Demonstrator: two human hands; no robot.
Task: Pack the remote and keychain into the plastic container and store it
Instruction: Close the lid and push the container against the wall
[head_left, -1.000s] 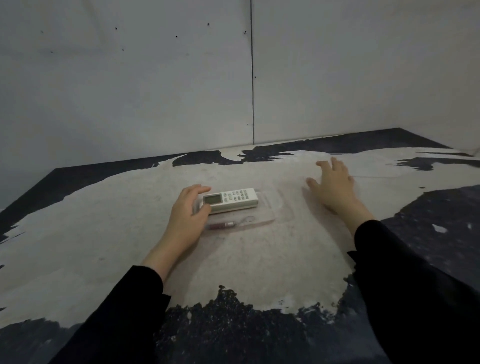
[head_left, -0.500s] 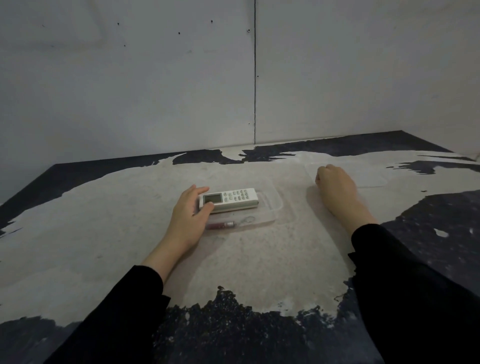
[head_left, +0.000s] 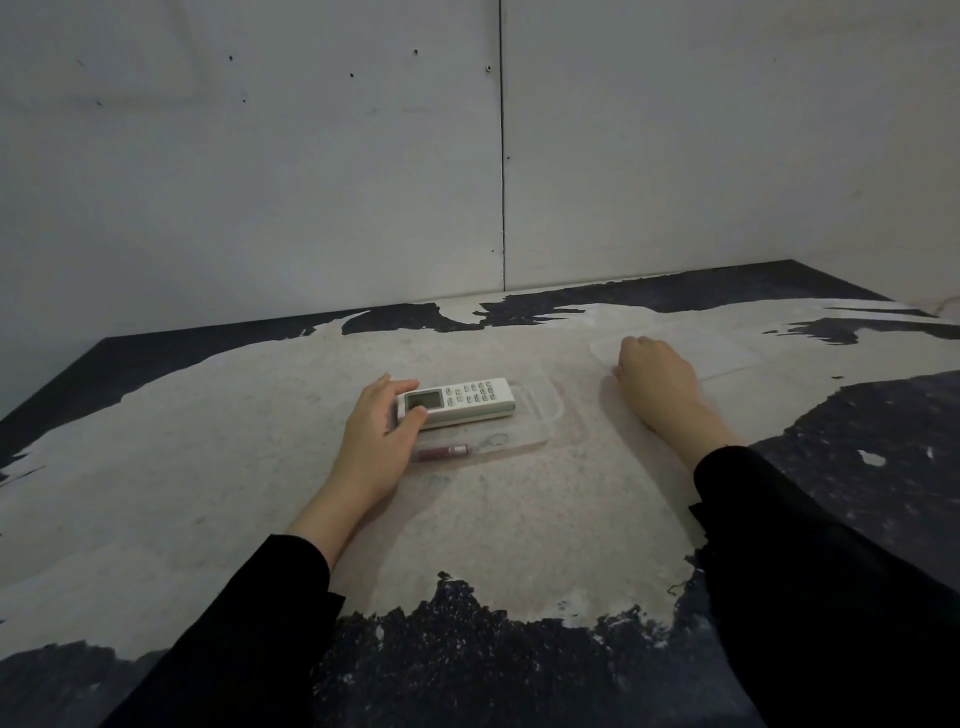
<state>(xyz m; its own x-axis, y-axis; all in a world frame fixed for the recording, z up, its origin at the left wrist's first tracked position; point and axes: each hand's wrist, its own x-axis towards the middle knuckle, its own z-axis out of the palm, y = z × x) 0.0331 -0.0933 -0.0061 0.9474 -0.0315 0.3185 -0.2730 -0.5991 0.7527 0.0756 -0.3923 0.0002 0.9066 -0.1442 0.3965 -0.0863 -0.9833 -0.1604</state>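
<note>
A white remote (head_left: 457, 399) with a small screen lies inside a shallow clear plastic container (head_left: 543, 410) on the worn table. In front of it, in the same container, lies a dark red keychain (head_left: 448, 451) with a metal ring. My left hand (head_left: 376, 441) holds the remote's left end, thumb and fingers around it. My right hand (head_left: 655, 379) is curled with its fingers on the near left corner of a clear plastic lid (head_left: 727, 348) that lies flat to the right.
The table top (head_left: 493, 519) is pale with dark patches where the surface has worn off. Grey wall panels (head_left: 363, 182) close the far side.
My right hand went from spread flat to curled on the lid's corner. The left hand and the remote stayed where they were.
</note>
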